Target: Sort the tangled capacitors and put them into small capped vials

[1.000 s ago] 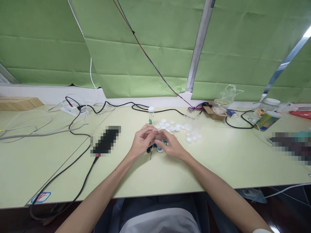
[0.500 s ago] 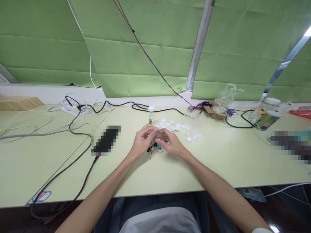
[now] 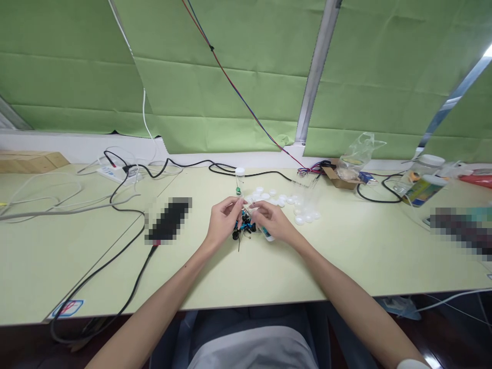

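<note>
The person's two hands are raised over the pale table (image 3: 215, 282), near each other at the middle, with a narrow gap between the fingertips. The right hand (image 3: 273, 221) is closed round a small see-through container (image 3: 267, 234), which tilts so that its white end points down toward the person, a bit of blue showing just above that end. The left hand (image 3: 225, 221) has its thumb and fingers drawn together; whether anything is pinched between them cannot be told at this size. Between and below the hands lies a pile of small blue and black parts (image 3: 245, 223), some with thin wire-like legs.

Just beyond the left hand stands a see-through tube (image 3: 240, 177) with a white cap, upright, with green pieces near its lower part. To the right of it, round white caps (image 3: 263, 196) are scattered on the table, and next to them is a blurred cluster of see-through pieces (image 3: 306, 193). A pixelated dark object (image 3: 169, 220) lies to the left, joined to a black cable (image 3: 136, 287)
</note>
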Demonstrator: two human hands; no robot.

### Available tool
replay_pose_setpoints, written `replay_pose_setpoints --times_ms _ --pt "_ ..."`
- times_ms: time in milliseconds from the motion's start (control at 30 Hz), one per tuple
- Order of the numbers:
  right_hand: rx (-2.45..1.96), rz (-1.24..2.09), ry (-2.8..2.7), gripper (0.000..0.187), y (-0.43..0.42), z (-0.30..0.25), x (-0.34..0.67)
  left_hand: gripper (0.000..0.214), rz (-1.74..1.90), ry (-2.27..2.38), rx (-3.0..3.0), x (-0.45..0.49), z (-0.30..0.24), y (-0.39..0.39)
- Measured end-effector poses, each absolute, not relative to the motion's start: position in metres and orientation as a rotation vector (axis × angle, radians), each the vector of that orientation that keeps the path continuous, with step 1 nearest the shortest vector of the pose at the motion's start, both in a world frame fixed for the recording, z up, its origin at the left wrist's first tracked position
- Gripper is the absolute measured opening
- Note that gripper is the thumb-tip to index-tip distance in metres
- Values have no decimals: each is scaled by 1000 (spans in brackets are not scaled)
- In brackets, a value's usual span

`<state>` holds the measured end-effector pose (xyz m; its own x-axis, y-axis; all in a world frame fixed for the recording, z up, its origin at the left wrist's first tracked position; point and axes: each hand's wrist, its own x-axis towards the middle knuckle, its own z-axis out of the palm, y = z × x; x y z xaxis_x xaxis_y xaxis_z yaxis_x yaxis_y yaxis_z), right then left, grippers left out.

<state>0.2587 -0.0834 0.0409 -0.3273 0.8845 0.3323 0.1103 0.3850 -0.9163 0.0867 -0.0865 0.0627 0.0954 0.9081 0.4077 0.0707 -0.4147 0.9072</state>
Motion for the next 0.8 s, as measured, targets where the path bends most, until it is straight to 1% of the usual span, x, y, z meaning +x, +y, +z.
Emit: replay_pose_setpoints --times_ms 200,433,600,800 --pt "-844 1251 -1607 46 -83 45 260 28 1400 1024 1549 87 58 -82" --pt "-854 1355 -1608 44 -83 50 268 28 1387 1050 1546 85 57 -81" --pt "-837 1458 -1652 55 -82 62 290 26 1303 1042 1452 85 56 -79" --pt "-798 1451 -1724 63 -75 68 316 24 1106 979 1326 86 57 -80"
